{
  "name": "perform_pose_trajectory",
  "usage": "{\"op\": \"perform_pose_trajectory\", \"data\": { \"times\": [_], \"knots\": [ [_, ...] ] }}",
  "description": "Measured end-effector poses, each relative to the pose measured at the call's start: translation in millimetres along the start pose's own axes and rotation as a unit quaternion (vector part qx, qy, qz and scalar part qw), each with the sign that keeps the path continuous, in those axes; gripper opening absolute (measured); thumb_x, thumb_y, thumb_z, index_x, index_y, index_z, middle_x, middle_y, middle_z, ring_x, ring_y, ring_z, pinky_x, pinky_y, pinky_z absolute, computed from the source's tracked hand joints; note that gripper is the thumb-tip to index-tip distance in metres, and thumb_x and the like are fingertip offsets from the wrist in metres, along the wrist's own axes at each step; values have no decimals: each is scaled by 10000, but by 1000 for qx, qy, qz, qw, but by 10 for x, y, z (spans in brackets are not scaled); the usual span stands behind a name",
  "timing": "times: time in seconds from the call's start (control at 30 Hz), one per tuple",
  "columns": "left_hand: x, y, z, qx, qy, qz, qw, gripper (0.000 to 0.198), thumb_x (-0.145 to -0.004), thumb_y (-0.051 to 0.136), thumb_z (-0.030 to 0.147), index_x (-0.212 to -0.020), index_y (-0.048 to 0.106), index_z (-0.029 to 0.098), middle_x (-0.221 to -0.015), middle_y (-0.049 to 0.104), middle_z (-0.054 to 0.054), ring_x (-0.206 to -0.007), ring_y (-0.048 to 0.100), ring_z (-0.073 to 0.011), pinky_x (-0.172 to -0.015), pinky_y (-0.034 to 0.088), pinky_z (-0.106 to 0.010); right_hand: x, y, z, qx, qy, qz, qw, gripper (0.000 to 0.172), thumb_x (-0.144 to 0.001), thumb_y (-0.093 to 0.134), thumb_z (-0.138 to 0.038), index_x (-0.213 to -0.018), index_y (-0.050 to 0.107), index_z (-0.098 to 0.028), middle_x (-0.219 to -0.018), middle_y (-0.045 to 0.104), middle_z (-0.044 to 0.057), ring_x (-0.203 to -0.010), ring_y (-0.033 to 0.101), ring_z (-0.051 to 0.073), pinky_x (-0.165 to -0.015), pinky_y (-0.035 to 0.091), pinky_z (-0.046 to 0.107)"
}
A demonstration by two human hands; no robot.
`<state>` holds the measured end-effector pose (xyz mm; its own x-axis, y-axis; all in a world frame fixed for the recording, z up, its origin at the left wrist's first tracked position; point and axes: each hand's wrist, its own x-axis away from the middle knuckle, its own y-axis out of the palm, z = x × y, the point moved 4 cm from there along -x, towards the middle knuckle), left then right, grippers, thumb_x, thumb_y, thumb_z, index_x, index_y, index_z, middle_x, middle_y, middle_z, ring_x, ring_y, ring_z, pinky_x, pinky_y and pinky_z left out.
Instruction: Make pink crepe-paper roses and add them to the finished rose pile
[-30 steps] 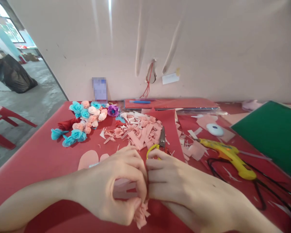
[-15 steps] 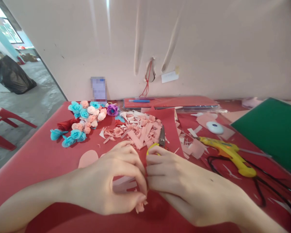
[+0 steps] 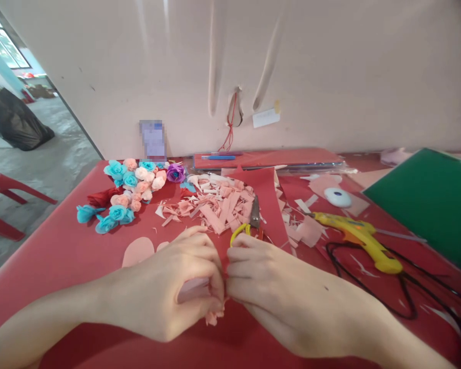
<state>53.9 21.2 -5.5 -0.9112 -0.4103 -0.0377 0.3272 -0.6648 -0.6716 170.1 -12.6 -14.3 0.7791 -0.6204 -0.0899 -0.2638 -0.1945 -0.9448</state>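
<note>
Pink paper, this side of the scraps, is pinched in my left hand; my right hand curls close beside, probably steadying it, though I can't tell what it grips. The glue gun, right of the scraps, seems parked within reach. Beyond the scraps hangs a note, unreadable.

Red stool (partly cropped), black bag, window
</note>
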Motion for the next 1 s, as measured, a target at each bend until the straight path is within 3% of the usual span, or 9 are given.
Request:
{"op": "perform_pose_trajectory", "data": {
  "times": [0.17,0.3,0.43,0.63,0.87,1.0],
  "knots": [
    [-15,-14,-44,74,-17,1,997,159,-770,524,63,-645,523,160,-664,598,20,-748,523,-118,-775,424,-251,-1,-37,27,-25,-6,16,1000,260,-773,431,-24,-683,637,-154,-649,616,41,-671,458,165,-699,381,325],
    [2,-78,-87,186,-47,16,981,171,-871,416,171,-765,547,147,-756,614,-16,-714,579,-114,-712,463,-248,24,-136,83,-103,-3,55,993,293,-803,386,0,-751,637,-142,-692,616,38,-698,458,159,-708,387,304],
    [10,-155,-63,143,14,63,988,148,-860,432,129,-878,577,157,-821,635,-17,-849,558,-122,-827,425,-254,33,-180,120,-142,-4,55,988,284,-799,393,6,-789,647,-120,-706,616,60,-706,490,166,-689,400,305],
    [-14,-89,-32,122,43,16,991,148,-828,470,118,-844,616,142,-759,609,-33,-846,535,-133,-873,407,-285,10,-149,118,-186,0,28,982,292,-783,395,16,-753,652,-118,-676,609,56,-698,518,166,-666,420,286],
    [-13,-92,-48,154,28,11,988,129,-824,479,106,-748,579,133,-825,562,-48,-878,521,-140,-863,419,-277,19,-140,110,-198,3,26,980,289,-790,397,10,-784,658,-116,-704,627,58,-706,525,162,-688,430,288],
    [0,-66,-130,300,-42,11,953,100,-866,429,181,-862,527,163,-799,557,-20,-733,574,-114,-689,477,-242,14,-163,125,-216,4,46,975,285,-819,384,-14,-793,645,-125,-767,628,72,-764,533,164,-725,433,289]
  ]
}}
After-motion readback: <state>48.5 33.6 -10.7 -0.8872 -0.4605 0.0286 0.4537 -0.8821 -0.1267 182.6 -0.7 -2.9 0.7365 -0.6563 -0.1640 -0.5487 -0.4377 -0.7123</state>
